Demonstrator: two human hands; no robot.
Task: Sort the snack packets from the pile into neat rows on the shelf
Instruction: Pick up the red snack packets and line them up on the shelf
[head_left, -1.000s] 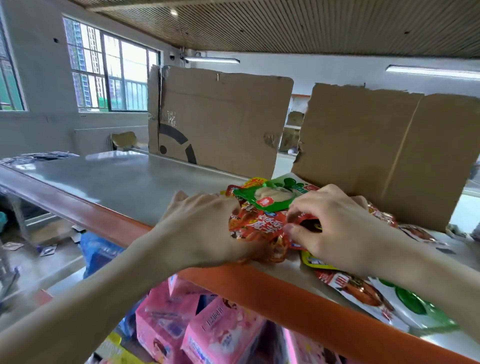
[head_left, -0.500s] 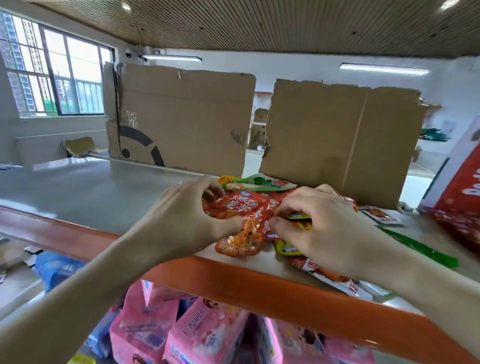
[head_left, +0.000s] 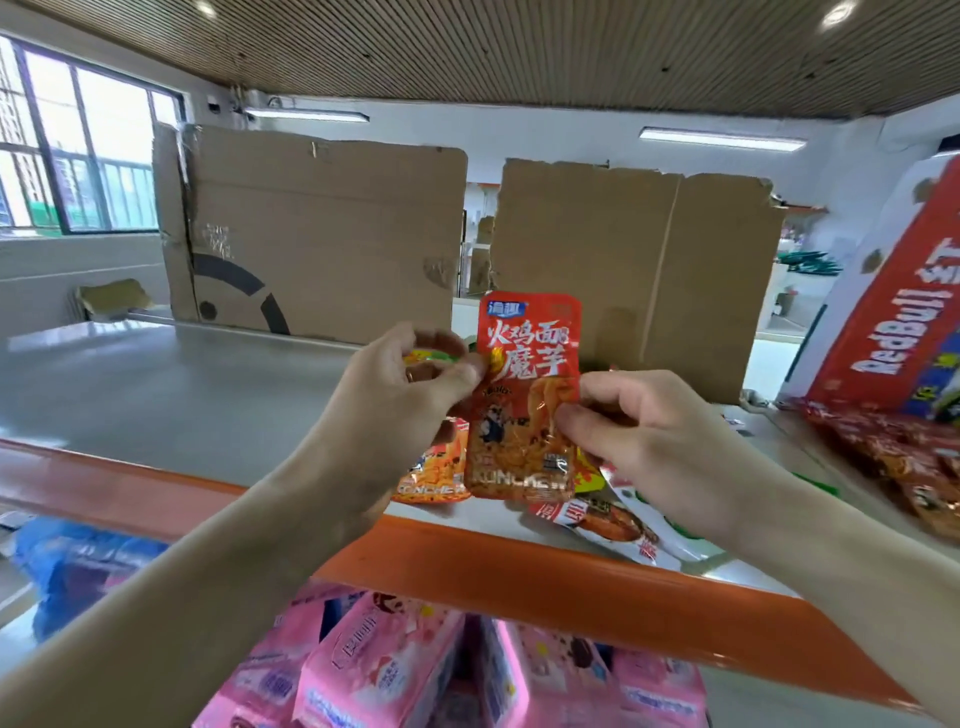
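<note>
Currently the left hand (head_left: 410, 410) and right hand (head_left: 639, 431) each pinch a side of one upright red packet (head_left: 524, 395), probably best laid flat and square on the bare shelf (head_left: 156, 395).

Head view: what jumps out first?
A red snack packet held upright at centre, pinched at its edges by the left hand and right hand, above the pile on the shelf. Behind stand two cardboard sheets; a Red Bull carton leans at far right.

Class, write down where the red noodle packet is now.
The red packet is held upright at the centre of the head view, pinched between the left hand and right hand, above the pile at the shelf front.
</note>
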